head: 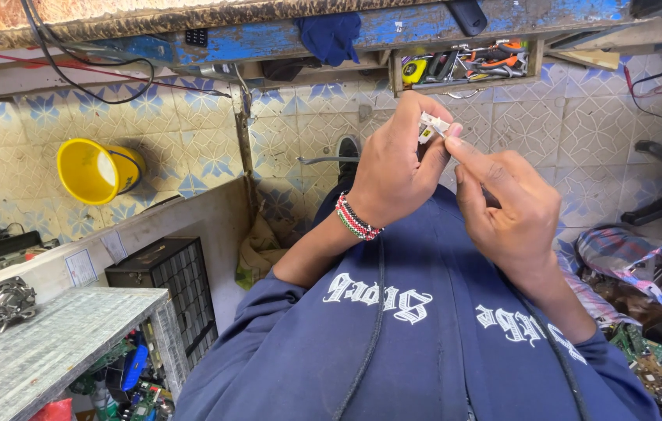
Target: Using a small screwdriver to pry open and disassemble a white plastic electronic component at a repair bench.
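- The left hand (393,175) is curled, its thumb and fingertips pinching a small white plastic part (432,125); a red, white and green beaded bracelet (356,218) sits on its wrist.
- The right hand (514,206) is just beside the left one, its forefinger stretched out so the tip touches the same white part, the other fingers folded in. Whether it grips the part or only presses on it cannot be told.
- The white part is held up between the two hands, in the air above the person's lap, resting on no surface.
- Both arms come out of dark blue hoodie sleeves (284,343), and the hoodie fills the space below the hands.
- Just above the hands, a shallow wooden tray (467,66) hangs under the edge of a chipped blue worktop (393,27); it holds a yellow tape measure and tools with orange handles.
- A dark blue cloth (331,35) hangs over the worktop edge, above and to the left of the hands.
- Well to the left of the hands, a yellow plastic bucket (97,170) lies on its side on the patterned tile floor (596,125).
- Lower left, well apart from the hands, a grey bench top (42,351) carries a round metal motor part (5,302); a black drawer cabinet (175,284) stands beside it.
- To the right of the right hand lie a striped fabric bag (651,269) and green circuit boards (651,362).
- Nothing stands between the camera and the white part; only the fingers themselves cover some of it.
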